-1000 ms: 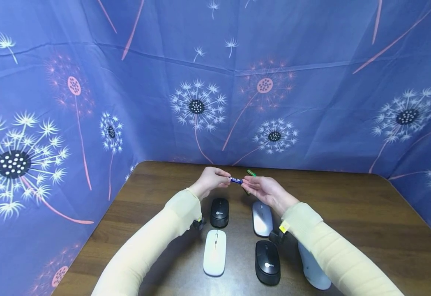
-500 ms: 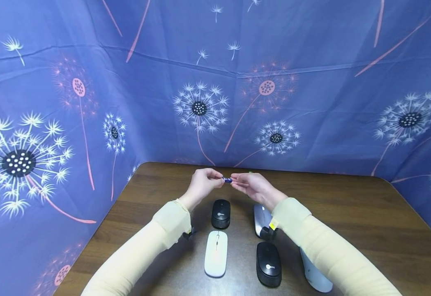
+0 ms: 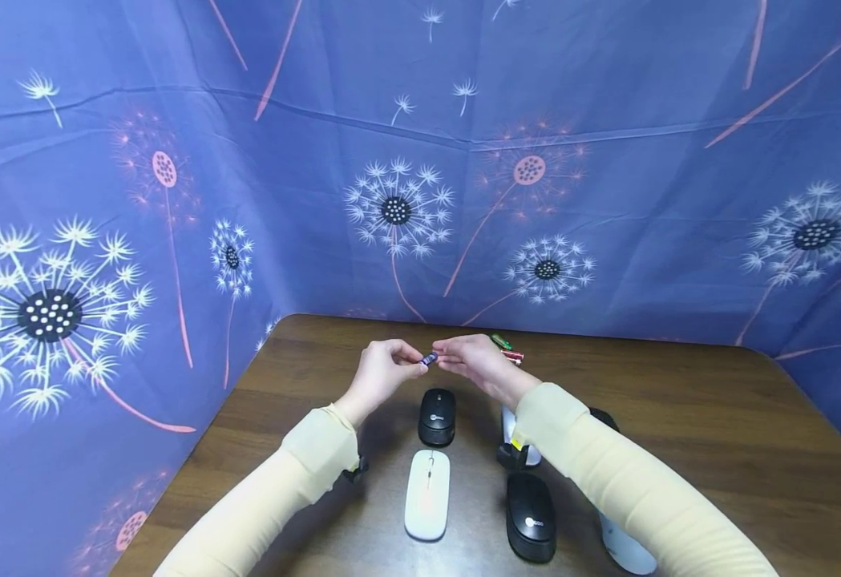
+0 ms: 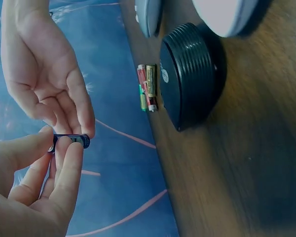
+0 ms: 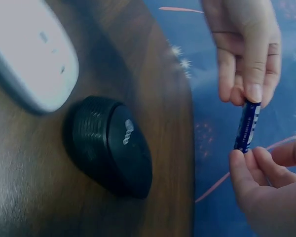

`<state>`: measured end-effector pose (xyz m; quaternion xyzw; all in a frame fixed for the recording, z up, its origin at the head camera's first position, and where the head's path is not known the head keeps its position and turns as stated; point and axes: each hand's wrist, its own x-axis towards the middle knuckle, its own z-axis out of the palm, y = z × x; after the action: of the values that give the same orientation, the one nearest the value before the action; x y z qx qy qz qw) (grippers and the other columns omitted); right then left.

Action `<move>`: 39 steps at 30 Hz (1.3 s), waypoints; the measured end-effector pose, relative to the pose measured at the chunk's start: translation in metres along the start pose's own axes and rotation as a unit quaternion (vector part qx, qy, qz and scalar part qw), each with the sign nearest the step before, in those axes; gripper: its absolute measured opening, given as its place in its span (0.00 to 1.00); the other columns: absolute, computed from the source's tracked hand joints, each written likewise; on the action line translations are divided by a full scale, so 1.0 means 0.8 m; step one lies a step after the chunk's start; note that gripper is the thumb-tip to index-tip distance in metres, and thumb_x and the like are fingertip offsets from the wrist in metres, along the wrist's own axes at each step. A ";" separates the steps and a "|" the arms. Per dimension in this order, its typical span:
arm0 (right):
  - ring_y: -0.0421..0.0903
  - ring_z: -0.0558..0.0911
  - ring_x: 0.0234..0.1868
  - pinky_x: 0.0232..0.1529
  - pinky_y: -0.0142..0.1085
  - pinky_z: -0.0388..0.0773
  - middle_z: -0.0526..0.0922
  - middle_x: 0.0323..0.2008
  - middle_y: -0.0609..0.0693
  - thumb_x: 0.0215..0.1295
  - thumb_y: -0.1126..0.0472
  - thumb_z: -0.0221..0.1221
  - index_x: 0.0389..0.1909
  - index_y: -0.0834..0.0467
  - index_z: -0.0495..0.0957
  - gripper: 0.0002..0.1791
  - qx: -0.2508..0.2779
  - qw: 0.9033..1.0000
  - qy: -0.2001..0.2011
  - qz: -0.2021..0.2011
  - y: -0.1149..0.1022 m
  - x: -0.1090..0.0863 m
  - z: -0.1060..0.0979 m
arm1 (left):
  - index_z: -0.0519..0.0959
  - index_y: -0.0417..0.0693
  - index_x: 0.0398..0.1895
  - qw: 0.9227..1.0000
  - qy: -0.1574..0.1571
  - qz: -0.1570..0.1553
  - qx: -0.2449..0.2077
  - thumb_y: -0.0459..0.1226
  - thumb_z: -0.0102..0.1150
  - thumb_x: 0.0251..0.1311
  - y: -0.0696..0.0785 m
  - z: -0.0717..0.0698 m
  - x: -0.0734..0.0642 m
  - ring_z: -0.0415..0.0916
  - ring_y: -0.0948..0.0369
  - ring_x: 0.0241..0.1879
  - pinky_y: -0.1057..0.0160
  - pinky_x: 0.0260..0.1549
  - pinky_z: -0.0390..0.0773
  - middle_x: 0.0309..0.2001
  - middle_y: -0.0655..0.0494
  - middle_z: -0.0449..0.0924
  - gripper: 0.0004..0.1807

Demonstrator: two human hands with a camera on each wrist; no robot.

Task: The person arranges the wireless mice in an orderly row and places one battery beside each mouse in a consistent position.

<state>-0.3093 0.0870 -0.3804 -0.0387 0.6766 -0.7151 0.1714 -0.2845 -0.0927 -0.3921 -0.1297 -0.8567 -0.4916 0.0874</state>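
At the near right, a pale mouse [image 3: 625, 546] lies partly hidden under the right sleeve [image 3: 636, 465], with a black mouse [image 3: 531, 519] left of it on the brown surface [image 3: 723, 433]. A white mouse [image 3: 427, 495] lies further left, and just beyond it a second black mouse [image 3: 437, 418]. A grey mouse [image 3: 508, 421] shows partly behind the right wrist. Beyond these, the left hand [image 3: 380, 372] pinches a blue battery [image 5: 247, 126] between thumb and fingers, above the surface. The right hand [image 3: 479, 359] touches the battery's other end with its fingertips, thumb apart from it. Red [image 3: 512, 355], green [image 3: 501, 342] and gold-coloured [image 4: 151, 81] batteries lie together near the far edge, before a blue dandelion-patterned cloth [image 3: 608, 160].
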 end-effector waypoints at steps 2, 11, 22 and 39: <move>0.45 0.81 0.42 0.56 0.42 0.75 0.78 0.49 0.66 0.67 0.71 0.47 0.55 0.78 0.69 0.18 -0.037 0.999 0.004 -0.014 0.003 0.001 0.004 | 0.83 0.45 0.29 1.000 0.000 0.012 0.015 0.34 0.71 0.48 -0.003 0.000 -0.002 0.79 0.66 0.24 0.68 0.25 0.77 0.26 0.55 0.85 0.06; 0.53 0.83 0.46 0.51 0.43 0.78 0.82 0.45 0.64 0.62 0.71 0.55 0.47 0.72 0.78 0.14 -0.216 0.974 -0.006 -0.066 0.017 0.012 0.020 | 0.83 0.48 0.25 0.997 0.002 0.034 0.068 0.33 0.72 0.46 -0.015 -0.004 -0.019 0.76 0.67 0.22 0.69 0.23 0.75 0.23 0.58 0.83 0.05; 0.36 0.80 0.26 0.30 0.28 0.76 0.87 0.28 0.51 0.50 0.68 0.66 0.34 0.63 0.85 0.08 -0.364 0.919 -0.022 -0.149 0.036 0.032 0.025 | 0.83 0.46 0.26 0.997 -0.030 0.009 0.076 0.32 0.72 0.45 -0.035 -0.008 -0.035 0.75 0.68 0.22 0.70 0.21 0.74 0.22 0.59 0.82 0.06; 0.33 0.77 0.25 0.31 0.27 0.75 0.86 0.25 0.47 0.51 0.69 0.67 0.27 0.58 0.85 0.03 -0.426 0.884 -0.069 -0.181 0.064 0.054 0.037 | 0.81 0.41 0.24 0.994 -0.063 0.017 0.088 0.29 0.71 0.45 -0.063 -0.001 -0.046 0.74 0.68 0.21 0.72 0.20 0.74 0.21 0.56 0.81 0.06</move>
<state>-0.3318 0.0446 -0.4359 -0.2791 0.8838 -0.3717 0.0524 -0.2649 -0.1232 -0.4433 -0.1670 -0.8980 -0.4036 0.0530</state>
